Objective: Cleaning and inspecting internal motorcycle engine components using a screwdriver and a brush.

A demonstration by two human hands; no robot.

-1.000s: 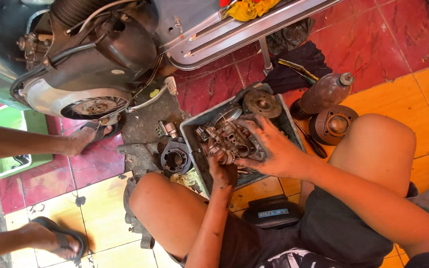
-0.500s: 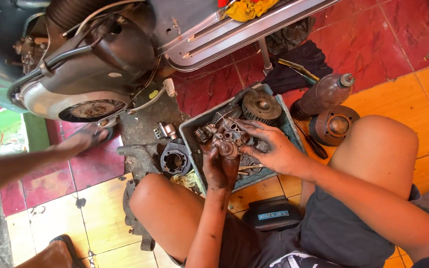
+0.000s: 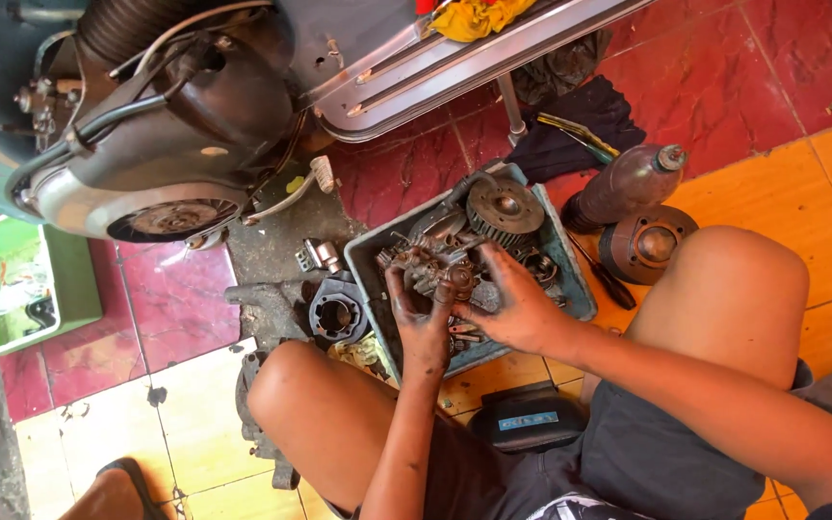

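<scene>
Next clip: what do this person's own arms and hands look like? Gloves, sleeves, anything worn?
Both arms are bare to the frame's edge, no sleeves showing. The left hand and right hand wear no gloves, watch or rings that I can see. Dark grease smears the fingers and left forearm.

hands: left (image 3: 423, 323) fingers curled, gripping | right (image 3: 517, 308) fingers spread, touching left

The carburettor (image 3: 435, 273) is dull cast metal, grimy and rough. The tray (image 3: 578, 294) is matt plastic, oil-stained. The toothed pulley (image 3: 504, 208) is dark bare metal. Floor tiles (image 3: 753, 77) are glossy ceramic. The far rag (image 3: 570, 130) is dark matt cloth.
</scene>
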